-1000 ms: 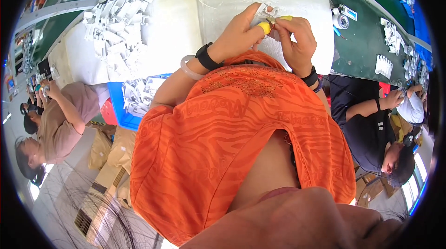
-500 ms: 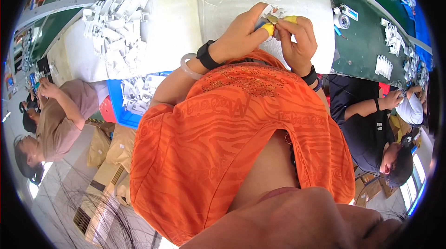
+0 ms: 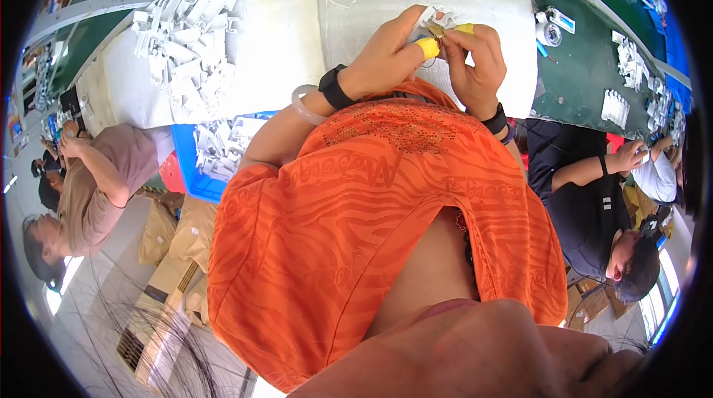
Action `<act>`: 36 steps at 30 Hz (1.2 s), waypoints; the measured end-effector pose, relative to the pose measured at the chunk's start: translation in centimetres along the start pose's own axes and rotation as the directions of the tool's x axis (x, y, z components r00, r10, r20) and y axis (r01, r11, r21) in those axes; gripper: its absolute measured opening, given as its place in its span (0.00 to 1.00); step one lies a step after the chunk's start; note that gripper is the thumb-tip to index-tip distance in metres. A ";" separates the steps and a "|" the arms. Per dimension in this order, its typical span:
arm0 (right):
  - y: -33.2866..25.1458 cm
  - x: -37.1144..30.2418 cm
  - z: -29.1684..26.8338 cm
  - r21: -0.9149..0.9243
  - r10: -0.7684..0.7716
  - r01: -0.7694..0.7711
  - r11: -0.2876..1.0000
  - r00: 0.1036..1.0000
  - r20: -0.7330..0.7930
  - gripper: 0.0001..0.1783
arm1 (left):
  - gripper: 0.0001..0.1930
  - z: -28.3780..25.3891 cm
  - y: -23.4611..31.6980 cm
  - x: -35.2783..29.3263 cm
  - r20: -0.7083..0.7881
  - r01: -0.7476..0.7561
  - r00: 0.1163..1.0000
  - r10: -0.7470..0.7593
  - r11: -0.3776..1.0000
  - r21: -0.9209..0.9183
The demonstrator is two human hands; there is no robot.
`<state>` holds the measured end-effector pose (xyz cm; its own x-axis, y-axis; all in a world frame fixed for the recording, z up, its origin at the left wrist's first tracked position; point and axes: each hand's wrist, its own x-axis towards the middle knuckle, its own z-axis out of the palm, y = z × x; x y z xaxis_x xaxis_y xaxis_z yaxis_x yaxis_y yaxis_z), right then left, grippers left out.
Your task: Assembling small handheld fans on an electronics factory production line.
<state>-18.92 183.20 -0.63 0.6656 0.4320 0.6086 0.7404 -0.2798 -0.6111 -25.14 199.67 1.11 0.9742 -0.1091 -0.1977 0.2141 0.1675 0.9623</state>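
My left hand (image 3: pixel 386 53) is closed around a small white plastic part (image 3: pixel 433 18) above the white-covered bench, with a yellow cover on its thumb. Close beside it, my right hand (image 3: pixel 479 60) has thumb and forefinger pinched together at the near side of the same part; a yellow cover wraps that forefinger. Between the fingertips shows something small and yellowish-brown, too hidden to name. A large heap of white plastic parts (image 3: pixel 194 41) lies on the bench to the left.
A blue bin (image 3: pixel 194 175) of white parts stands by the bench's near edge at left. On the green surface at right are a tape roll (image 3: pixel 548 34), a blue pen-like tool (image 3: pixel 541 50) and rows of white parts (image 3: pixel 615 107). Co-workers sit on both sides.
Both hands stay nearly in place at the white part, with only slight finger shifts. The co-worker on the right has raised a hand slightly.
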 end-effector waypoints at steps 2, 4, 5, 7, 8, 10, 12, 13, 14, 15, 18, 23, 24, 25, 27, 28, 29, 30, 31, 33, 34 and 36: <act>-0.2 0.3 -0.2 -0.005 0.000 0.000 1.000 1.000 0.021 0.14 | 0.17 -0.1 -0.2 -0.1 0.017 0.003 1.000 -0.004 1.000 0.017; -0.3 0.7 -0.4 -0.002 -0.010 0.010 1.000 0.999 0.033 0.13 | 0.17 0.4 0.2 -0.1 -0.005 -0.064 0.998 0.064 0.998 0.028; -0.4 0.8 -0.5 0.000 -0.019 0.019 1.000 0.999 0.044 0.13 | 0.16 0.6 0.4 -0.1 -0.024 -0.130 0.991 0.131 0.991 0.041; -0.6 1.0 -0.6 -0.004 -0.029 0.029 1.000 0.998 0.050 0.13 | 0.15 0.7 0.4 -0.1 -0.026 -0.133 0.991 0.134 0.990 0.055; -0.6 1.0 -0.7 -0.008 -0.038 0.038 0.999 0.998 0.056 0.13 | 0.15 0.7 0.4 -0.1 -0.026 -0.135 0.990 0.137 0.988 0.069; -0.4 1.0 -0.6 -0.011 -0.046 0.047 0.999 0.997 0.056 0.13 | 0.15 0.7 0.4 -0.1 -0.036 -0.131 0.990 0.135 0.987 0.089; -0.4 0.8 -0.5 -0.014 -0.053 0.054 0.998 0.997 0.057 0.13 | 0.14 0.7 0.4 -0.1 -0.045 -0.126 0.990 0.132 0.986 0.108; -0.4 0.7 -0.4 -0.009 -0.040 0.040 0.999 0.998 0.055 0.13 | 0.14 0.8 0.3 -0.1 -0.054 -0.127 0.990 0.133 0.986 0.106; -0.4 0.7 -0.4 -0.003 -0.026 0.026 1.000 0.998 0.052 0.13 | 0.14 0.8 0.3 -0.1 -0.064 -0.128 0.989 0.135 0.986 0.105; -0.4 0.7 -0.4 -0.002 -0.025 0.025 1.000 0.998 0.054 0.13 | 0.14 0.8 0.3 0.0 -0.065 -0.126 0.989 0.133 0.987 0.104; -0.4 0.7 -0.3 0.009 -0.051 0.051 0.999 0.997 0.057 0.13 | 0.13 1.0 0.0 -0.1 -0.087 -0.115 0.989 0.120 0.991 0.066; 0.1 0.5 0.2 -0.006 -0.068 0.068 0.998 0.997 0.044 0.14 | 0.14 0.9 -1.6 0.7 -0.138 -0.264 0.940 0.311 0.923 0.281; 0.4 0.3 0.4 -0.025 -0.059 0.060 0.998 0.998 0.037 0.14 | 0.14 0.9 -1.6 1.0 -0.119 -0.269 0.943 0.310 0.923 0.273; 0.7 -0.1 0.8 -0.036 -0.043 0.045 0.998 0.998 0.035 0.14 | 0.14 0.6 -1.6 1.0 -0.124 -0.203 0.961 0.248 0.933 0.296; 1.1 -0.1 1.5 -0.041 -0.030 0.032 0.999 0.999 0.040 0.12 | 0.14 -0.1 -2.4 1.4 -0.156 -0.070 0.982 0.109 0.968 0.239; 1.6 0.1 1.6 -0.068 -0.021 0.024 0.997 0.999 0.033 0.12 | 0.14 -0.6 -2.9 1.8 -0.129 -0.079 0.985 0.111 0.970 0.230; 2.1 0.4 1.5 -0.076 -0.033 0.044 0.996 0.989 0.141 0.11 | 0.15 -1.4 -3.4 2.3 -0.089 0.030 0.996 -0.020 0.993 0.114; 2.8 0.6 1.2 -0.074 -0.042 0.062 0.995 0.969 0.245 0.10 | 0.16 -2.3 -3.7 2.8 -0.037 0.151 0.988 -0.150 0.989 0.010; 3.7 0.6 1.1 -0.106 -0.019 0.046 0.993 0.970 0.244 0.09 | 0.16 -3.4 -3.9 3.5 -0.018 0.146 0.989 -0.146 0.989 0.012; 6.1 0.1 -0.2 -0.103 0.106 -0.087 0.991 0.976 0.192 0.10 | 0.20 -6.0 -4.4 5.3 -0.086 0.079 0.993 -0.085 0.994 -0.069; 7.8 -0.3 -1.0 -0.076 0.224 -0.215 0.974 0.963 0.148 0.11 | 0.21 -7.8 -4.9 6.3 -0.104 0.069 0.991 -0.079 0.993 -0.098; 13.0 -1.6 -3.2 -0.179 0.316 -0.311 0.933 0.949 0.001 0.13 | 0.22 -12.5 -4.9 8.6 -0.148 0.137 0.977 -0.155 0.983 -0.123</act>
<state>-10.06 176.12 -7.85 0.8653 0.3221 0.3840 0.5012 -0.5492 -0.6687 -16.96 210.14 -7.59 0.9289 0.0127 -0.3702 0.3532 0.2705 0.8956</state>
